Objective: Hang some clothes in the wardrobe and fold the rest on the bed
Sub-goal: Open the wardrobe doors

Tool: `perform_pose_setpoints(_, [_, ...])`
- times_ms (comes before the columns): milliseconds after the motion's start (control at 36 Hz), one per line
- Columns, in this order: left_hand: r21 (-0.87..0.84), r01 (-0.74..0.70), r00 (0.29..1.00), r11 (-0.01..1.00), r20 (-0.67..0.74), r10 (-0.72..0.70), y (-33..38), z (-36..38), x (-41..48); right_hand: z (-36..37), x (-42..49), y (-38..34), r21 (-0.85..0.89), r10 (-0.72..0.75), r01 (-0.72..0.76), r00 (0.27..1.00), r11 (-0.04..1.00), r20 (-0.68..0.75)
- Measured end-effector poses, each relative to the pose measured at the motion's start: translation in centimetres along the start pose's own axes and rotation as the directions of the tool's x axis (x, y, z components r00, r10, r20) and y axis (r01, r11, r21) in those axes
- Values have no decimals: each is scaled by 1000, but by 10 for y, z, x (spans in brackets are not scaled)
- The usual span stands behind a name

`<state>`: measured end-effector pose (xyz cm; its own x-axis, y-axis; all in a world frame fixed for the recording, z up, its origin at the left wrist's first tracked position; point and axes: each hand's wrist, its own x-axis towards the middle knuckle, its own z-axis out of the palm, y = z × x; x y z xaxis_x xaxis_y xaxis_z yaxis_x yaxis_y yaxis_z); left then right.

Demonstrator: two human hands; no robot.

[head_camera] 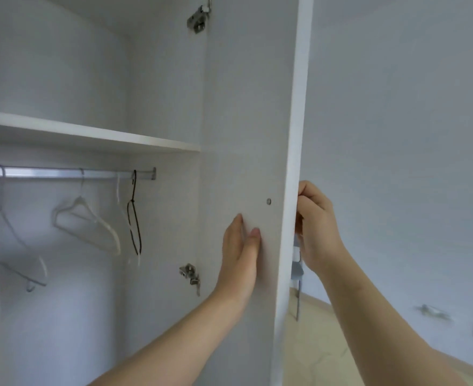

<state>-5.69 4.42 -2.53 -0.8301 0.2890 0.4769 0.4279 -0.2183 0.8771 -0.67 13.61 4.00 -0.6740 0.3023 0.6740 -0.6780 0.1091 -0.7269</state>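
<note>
Main risk: swinging the tall white laminate wardrobe door point(246, 107) too hard or too far, straining the lower silver metal hinge point(190, 274) at 8 o'clock of the left hand point(240, 254), or knocking the far face into something unseen behind. Also possible: pinching the right hand point(317, 232), wrapped round the panel's edge with fingertips out of sight. With a sudden jolt, likely swaying of the white plastic hangers point(87, 221) and the thin black wire hanger point(135, 218) on the silver metal rail point(62, 172), perhaps a slip off it.

Left fingers point(254, 236) straight and together, pressing flat on the door's inner face, gripping nothing. Right fingers point(305, 195) curled round the door's free edge at 3 o'clock of the left hand, gripping it; cannot tell whether also holding a handle behind. Door edge between the two hands.

No clothes in view, so no placing them against either hand. Wardrobe interior open: hangers at 9 o'clock of the left fingers, well apart; rail and flat white shelf point(90, 132) at 10 o'clock. Judging by this, hanging not yet begun.
</note>
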Motion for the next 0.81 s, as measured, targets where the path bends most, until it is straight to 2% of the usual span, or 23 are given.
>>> perform_pose_setpoints(139, [128,-38,996,991,-74,47,-8,36,11,-29,4,5,52,116,-111,988,992,-99])
perform_pose_setpoints(444, [269,-19,998,963,-58,36,-27,84,32,-82,22,8,74,285,-275,934,959,-215])
perform_pose_setpoints(667, [416,-27,998,909,-42,49,-47,102,45,-111,35,19,-4,242,-256,917,967,-319])
perform_pose_setpoints(750, [466,-38,998,884,-32,60,-52,107,42,-109,29,26,-63,157,-199,900,978,-407])
perform_pose_setpoints(806, [497,-65,996,865,-25,89,-53,107,41,-105,22,32,-165,59,-151,885,975,-461])
